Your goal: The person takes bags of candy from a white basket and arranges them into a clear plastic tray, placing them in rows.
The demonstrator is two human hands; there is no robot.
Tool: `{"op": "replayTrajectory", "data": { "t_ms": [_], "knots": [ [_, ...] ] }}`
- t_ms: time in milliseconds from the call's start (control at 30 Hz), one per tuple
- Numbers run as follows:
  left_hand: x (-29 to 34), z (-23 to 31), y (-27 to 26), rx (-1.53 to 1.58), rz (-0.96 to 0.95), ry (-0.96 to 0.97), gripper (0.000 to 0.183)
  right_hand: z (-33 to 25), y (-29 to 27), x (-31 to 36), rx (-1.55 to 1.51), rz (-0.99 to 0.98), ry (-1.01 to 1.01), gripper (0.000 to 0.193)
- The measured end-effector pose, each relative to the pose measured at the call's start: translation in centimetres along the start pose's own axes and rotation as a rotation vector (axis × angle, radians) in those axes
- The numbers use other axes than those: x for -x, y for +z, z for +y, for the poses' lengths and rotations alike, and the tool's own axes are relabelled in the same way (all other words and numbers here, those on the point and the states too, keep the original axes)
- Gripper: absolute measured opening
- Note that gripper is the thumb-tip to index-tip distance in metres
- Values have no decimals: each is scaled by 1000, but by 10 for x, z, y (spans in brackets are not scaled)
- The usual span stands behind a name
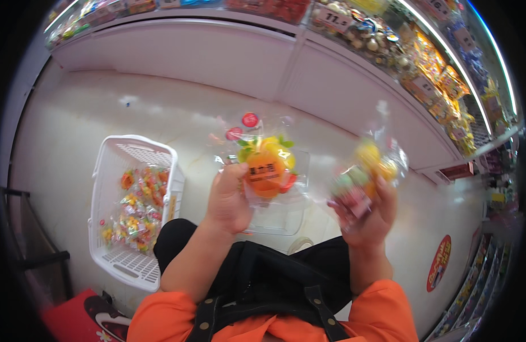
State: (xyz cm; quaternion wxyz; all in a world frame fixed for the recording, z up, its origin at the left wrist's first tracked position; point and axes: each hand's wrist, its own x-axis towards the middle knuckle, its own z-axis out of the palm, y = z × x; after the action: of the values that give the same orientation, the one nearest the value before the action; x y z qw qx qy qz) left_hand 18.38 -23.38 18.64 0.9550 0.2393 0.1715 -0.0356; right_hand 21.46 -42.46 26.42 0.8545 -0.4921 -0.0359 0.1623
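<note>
My left hand (227, 196) grips a clear plastic candy bag (267, 171) by its left side. Yellow and orange fruit shapes with green leaves show inside it, behind a round orange label. My right hand (370, 219) is closed on a second clear candy bag (362, 174), smeared by motion, with yellow, green and pink pieces inside. Both bags are held up in front of me, apart from each other. Below and behind them stands a clear plastic bin (274, 222), partly covered by my left hand and its bag.
A white basket (112, 165) holding several similar bags (140, 211) stands on the floor at my left, beside my knee. Shelves of packaged sweets (439, 80) run along the far side and right. A red round floor sticker (439, 263) lies at right. A red panel (75, 319) shows at lower left.
</note>
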Motion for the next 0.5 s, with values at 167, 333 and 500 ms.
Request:
{"op": "replayTrajectory", "data": {
  "t_ms": [167,333,500],
  "knots": [
    [-2,3,7,-67,-80,78,47,-6,11,-9,44,115,129,46],
    [2,2,17,-98,-102,98,45,-6,7,-5,196,59,147,50],
    [-1,3,5,-81,-251,89,42,-7,-4,3,83,-215,-19,37]
  ]
}}
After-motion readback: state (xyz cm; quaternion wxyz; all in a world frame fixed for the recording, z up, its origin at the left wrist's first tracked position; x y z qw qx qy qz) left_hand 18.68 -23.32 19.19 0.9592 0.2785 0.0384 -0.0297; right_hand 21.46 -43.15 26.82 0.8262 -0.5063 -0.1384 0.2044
